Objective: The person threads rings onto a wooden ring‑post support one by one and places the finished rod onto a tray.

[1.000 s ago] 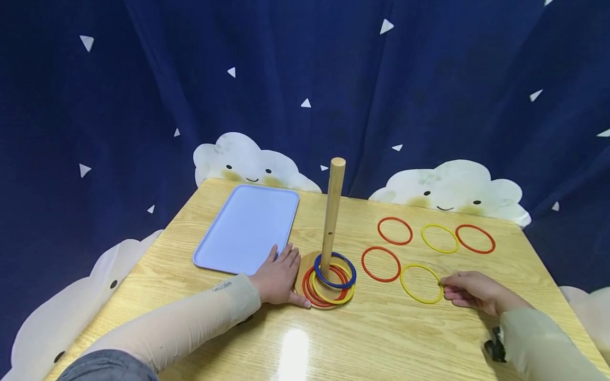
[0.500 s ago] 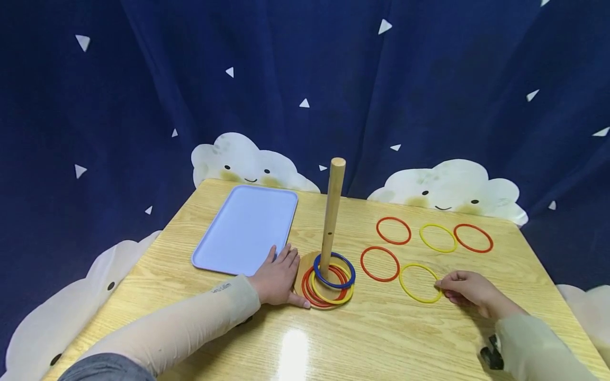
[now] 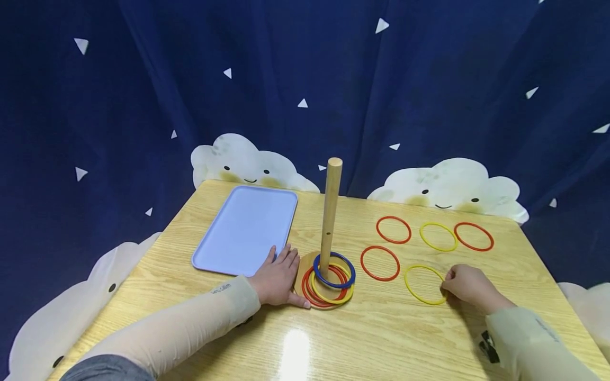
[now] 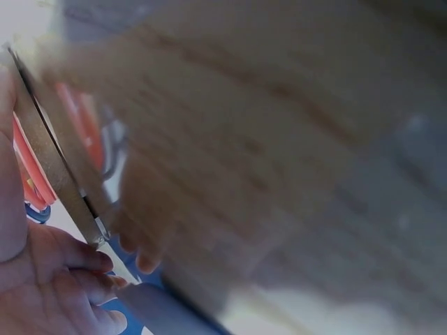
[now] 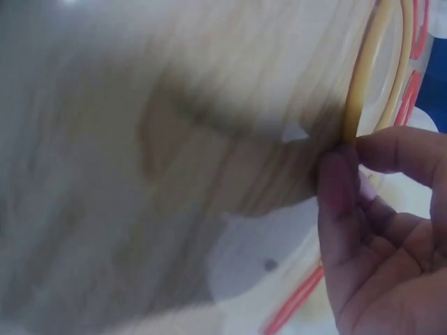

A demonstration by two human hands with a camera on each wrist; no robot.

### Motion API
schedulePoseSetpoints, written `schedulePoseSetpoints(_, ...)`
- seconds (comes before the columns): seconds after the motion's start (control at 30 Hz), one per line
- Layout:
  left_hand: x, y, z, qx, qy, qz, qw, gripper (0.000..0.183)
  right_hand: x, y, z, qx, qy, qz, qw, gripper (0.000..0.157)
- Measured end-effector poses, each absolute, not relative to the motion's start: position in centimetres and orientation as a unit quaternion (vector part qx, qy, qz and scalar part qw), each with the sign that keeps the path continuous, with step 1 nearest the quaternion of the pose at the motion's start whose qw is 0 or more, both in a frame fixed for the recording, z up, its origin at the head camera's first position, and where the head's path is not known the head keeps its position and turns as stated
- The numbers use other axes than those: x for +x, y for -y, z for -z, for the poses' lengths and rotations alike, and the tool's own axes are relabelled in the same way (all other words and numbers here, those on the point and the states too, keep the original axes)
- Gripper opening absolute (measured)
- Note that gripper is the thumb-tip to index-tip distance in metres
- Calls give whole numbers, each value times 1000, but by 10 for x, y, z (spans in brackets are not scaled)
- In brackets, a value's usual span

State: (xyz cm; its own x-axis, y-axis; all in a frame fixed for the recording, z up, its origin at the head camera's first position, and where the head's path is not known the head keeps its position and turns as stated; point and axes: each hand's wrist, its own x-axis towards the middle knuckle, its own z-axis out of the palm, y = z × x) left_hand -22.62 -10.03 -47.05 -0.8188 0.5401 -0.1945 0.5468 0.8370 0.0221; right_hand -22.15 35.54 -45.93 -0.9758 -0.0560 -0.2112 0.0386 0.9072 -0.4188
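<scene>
My right hand (image 3: 469, 286) pinches the near-right edge of a thin yellow ring (image 3: 431, 303) at the table's right. In the right wrist view, thumb and fingertip meet on this yellow ring (image 5: 357, 98). My left hand (image 3: 278, 278) lies with fingers spread at the left edge of a round wooden base (image 3: 303, 267), thumb along its front; in the left wrist view the palm (image 4: 56, 286) shows at lower left. An upright wooden post (image 3: 331, 211) rises from the base. Around its foot lie red rings and a yellow one, with a blue ring (image 3: 354, 272) on top.
A pale blue tray (image 3: 248, 227) lies behind my left hand. Right of the post lie a red ring (image 3: 383, 280), another red ring (image 3: 399, 243), a yellow ring (image 3: 444, 250) and a far-right red ring (image 3: 478, 249). A dark blue curtain (image 3: 267, 106) hangs behind the wooden table.
The right hand has turned over more and its fingers have closed in on the yellow ring, which has shifted slightly right. The left hand has stayed in place.
</scene>
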Motion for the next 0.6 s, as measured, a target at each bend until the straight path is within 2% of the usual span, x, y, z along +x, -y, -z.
schedulePoseSetpoints(0.27, -227, 100, 470, 287, -953, 17, 99, 117, -223, -369, 459, -13, -972, 205, 116, 24)
schedulePoseSetpoints(0.47, -227, 99, 469, 284, -954, 23, 96, 118, -228, -383, 446, -5, -924, 353, 147, 19)
schedulePoseSetpoints(0.6, -227, 99, 469, 283, -954, 23, 94, 118, -234, -389, 424, -11, -881, 446, 157, 23)
